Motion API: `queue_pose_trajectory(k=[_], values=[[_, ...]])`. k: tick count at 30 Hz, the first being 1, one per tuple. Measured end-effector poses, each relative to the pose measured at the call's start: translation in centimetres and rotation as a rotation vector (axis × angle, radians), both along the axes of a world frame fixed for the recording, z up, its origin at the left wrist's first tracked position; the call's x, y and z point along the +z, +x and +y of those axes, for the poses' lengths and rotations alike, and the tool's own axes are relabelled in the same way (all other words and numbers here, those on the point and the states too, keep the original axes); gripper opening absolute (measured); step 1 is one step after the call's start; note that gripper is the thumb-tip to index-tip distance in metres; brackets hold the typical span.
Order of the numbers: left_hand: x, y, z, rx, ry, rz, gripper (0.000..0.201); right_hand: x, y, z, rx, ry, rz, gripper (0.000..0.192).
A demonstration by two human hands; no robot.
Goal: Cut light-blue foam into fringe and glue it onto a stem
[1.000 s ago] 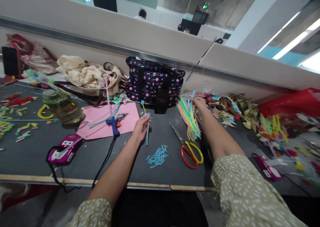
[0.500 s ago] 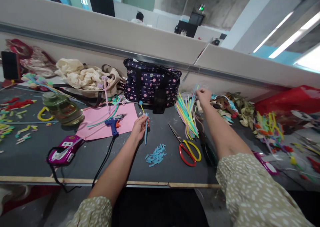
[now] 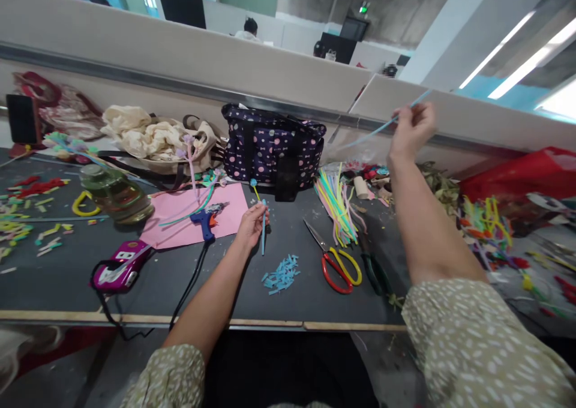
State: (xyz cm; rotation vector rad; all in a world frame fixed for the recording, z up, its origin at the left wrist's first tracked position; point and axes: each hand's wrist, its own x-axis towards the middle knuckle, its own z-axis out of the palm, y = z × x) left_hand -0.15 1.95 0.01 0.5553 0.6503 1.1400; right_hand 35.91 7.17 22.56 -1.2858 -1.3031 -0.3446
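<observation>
My left hand (image 3: pixel 252 222) rests on the dark table (image 3: pixel 292 303), gripping a short blue stick (image 3: pixel 263 235) that has a small blue and yellow piece at its top. Raised high above the table's right side, my right hand (image 3: pixel 410 129) pinches a long thin light-blue strip (image 3: pixel 377 129) that slants down to the left. Below it lies a bundle of coloured strips (image 3: pixel 336 207). A small heap of cut blue bits (image 3: pixel 281 273) sits in front of my left hand. Red and yellow scissors (image 3: pixel 335 260) lie between my arms.
A dotted dark bag (image 3: pixel 271 147) stands at the back by the partition. A pink sheet (image 3: pixel 198 215) carries a blue glue gun (image 3: pixel 204 221) with its black cord. A magenta tool (image 3: pixel 117 268), a green jar (image 3: pixel 112 193), cream cloth (image 3: pixel 148 133) and craft scraps (image 3: pixel 488 231) lie around.
My right hand has lifted from the bundle of strips, pulling one light-blue strip up and to the right. My left hand has stayed put with its stick.
</observation>
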Motion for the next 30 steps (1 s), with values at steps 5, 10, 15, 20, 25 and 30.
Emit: queue_pose_trajectory(k=[5,10,15,20,25,30], values=[[0.7,0.1,-0.6,0.008,0.054,0.048,0.029,0.5,-7.2,-6.6,0.119,-0.033,0.005,0.022],[0.7,0.0,-0.9,0.01,0.059,0.079,0.033,-6.2,-14.3,-12.4,0.28,-0.269,-0.185,0.018],[0.8,0.1,-1.2,-0.029,0.08,0.088,0.034,-13.0,-17.6,-14.2,0.28,-0.501,-0.224,0.02],[1.4,0.5,-2.0,-0.1,0.151,0.159,0.029,-15.9,-18.5,-14.6,0.318,-0.44,-0.272,0.022],[2.0,0.8,-2.9,-0.178,0.213,0.23,0.025,-16.9,-18.5,-14.9,0.327,-0.394,-0.185,0.019],[2.5,1.0,-3.5,-0.212,0.235,0.286,0.024,-16.7,-18.3,-15.4,0.289,-0.363,-0.176,0.017]])
